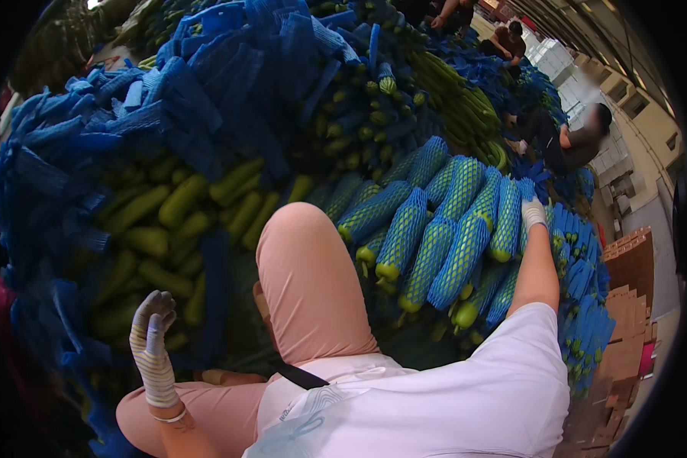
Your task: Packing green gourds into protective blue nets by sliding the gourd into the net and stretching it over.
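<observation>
- Long green gourd in a stretchy blue mesh sleeve (pixel 525 189), at the right end of a pile of similarly sleeved gourds (pixel 458 252), green tips poking out.
- White-gloved right hand (pixel 534 214) touches it; I cannot tell whether it grips.
- Striped-gloved left hand (pixel 153 343), well apart, fingers loosely bent, near bare green gourds (pixel 183 201).
- Loose blue mesh sleeves (pixel 183 99) heaped behind.

the gourds (pixel 183 201) are green; their diamond-mesh sleeves (pixel 458 256) blue; the left glove (pixel 152 347) striped white and grey.
</observation>
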Available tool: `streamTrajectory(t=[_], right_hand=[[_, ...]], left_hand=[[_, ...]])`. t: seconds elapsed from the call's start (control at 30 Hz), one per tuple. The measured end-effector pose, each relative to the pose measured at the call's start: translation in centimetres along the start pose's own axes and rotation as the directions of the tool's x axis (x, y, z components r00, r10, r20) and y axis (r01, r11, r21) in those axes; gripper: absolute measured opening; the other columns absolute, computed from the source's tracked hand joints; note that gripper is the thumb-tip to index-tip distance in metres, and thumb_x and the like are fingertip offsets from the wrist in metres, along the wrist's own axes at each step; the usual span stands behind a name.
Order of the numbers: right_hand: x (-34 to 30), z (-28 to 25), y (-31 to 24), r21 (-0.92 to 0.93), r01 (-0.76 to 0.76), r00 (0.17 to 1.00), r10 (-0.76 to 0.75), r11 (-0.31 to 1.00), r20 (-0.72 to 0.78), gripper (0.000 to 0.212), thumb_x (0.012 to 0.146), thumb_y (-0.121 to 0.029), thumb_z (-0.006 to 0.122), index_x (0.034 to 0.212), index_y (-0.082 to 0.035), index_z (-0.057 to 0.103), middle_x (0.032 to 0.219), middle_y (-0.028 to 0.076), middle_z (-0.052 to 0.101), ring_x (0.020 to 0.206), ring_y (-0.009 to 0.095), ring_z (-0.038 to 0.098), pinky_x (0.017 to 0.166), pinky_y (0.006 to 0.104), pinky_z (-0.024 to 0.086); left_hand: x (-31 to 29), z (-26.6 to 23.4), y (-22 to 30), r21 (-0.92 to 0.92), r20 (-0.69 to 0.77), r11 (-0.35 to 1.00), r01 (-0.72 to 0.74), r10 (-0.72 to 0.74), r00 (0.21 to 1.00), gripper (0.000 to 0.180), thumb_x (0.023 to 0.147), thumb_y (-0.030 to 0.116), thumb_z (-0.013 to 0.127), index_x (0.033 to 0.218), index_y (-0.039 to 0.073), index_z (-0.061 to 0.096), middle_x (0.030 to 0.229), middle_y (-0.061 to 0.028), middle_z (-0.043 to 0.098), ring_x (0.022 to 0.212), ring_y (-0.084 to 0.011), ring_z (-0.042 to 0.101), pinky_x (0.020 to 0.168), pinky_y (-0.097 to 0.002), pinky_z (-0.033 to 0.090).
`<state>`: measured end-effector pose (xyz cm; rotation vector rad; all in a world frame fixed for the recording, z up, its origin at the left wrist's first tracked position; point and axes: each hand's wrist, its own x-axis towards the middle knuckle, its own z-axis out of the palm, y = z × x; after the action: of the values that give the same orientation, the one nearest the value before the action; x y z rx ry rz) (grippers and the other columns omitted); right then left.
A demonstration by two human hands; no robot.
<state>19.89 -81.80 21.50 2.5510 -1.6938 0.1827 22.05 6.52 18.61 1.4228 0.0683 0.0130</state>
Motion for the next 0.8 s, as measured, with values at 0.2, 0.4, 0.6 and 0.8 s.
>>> streamTrajectory(t=[0.2,0.4,0.6,0.8], right_hand=[[-18.4,-9.4,-21.1,0.307,0.828,0.56,-0.667,0.469,-0.491,0.046,0.083,-0.02,0.06,0.125,-0.003,0.051,0.129,0.021,0.05,0.118,0.036,0.048,0.101,0.0392,0.038],[-39.3,-8.2,-38.1,0.107,0.952,-0.26,-0.943,-0.286,-0.21,0.046,0.081,-0.023,0.063,0.121,-0.004,0.053,0.12,0.016,0.057,0.107,0.032,0.056,0.091,0.0418,0.045],[-54.4,-1.0,-48.2,0.193,0.928,-0.367,-0.876,-0.32,0.312,0.055,0.087,-0.034,0.057,0.135,-0.011,0.042,0.124,0.016,0.055,0.11,0.032,0.056,0.092,0.042,0.045],[-64.2,5.5,-52.1,0.594,0.802,-0.273,-0.848,0.06,0.455,0.048,0.087,-0.037,0.056,0.125,-0.007,0.055,0.126,0.015,0.057,0.114,0.033,0.055,0.096,0.0403,0.044]], left_hand=[[-0.2,1.1,0.5,-0.052,-0.048,0.999,0.0,-0.003,0.999,0.031,0.092,0.02,0.056,0.119,0.004,0.058,0.111,-0.0069,0.063,0.102,-0.0155,0.06,0.09,-0.0307,0.046],[2.5,1.5,1.5,0.033,-0.224,0.991,-0.13,0.134,0.965,0.037,0.095,0.021,0.053,0.127,0.003,0.053,0.122,-0.0059,0.057,0.112,-0.0143,0.052,0.098,-0.0287,0.038],[4.3,-2.5,-0.4,-0.412,-0.461,0.897,-0.162,-0.052,0.886,0.046,0.096,0.03,0.05,0.134,0.005,0.045,0.132,-0.0082,0.05,0.12,-0.0211,0.047,0.106,-0.0382,0.03],[3.1,-5.3,-1.5,-0.442,-0.454,0.888,-0.127,-0.1,0.885,0.045,0.096,0.03,0.051,0.132,0.004,0.046,0.128,-0.0092,0.052,0.116,-0.0219,0.051,0.101,-0.0377,0.037]])
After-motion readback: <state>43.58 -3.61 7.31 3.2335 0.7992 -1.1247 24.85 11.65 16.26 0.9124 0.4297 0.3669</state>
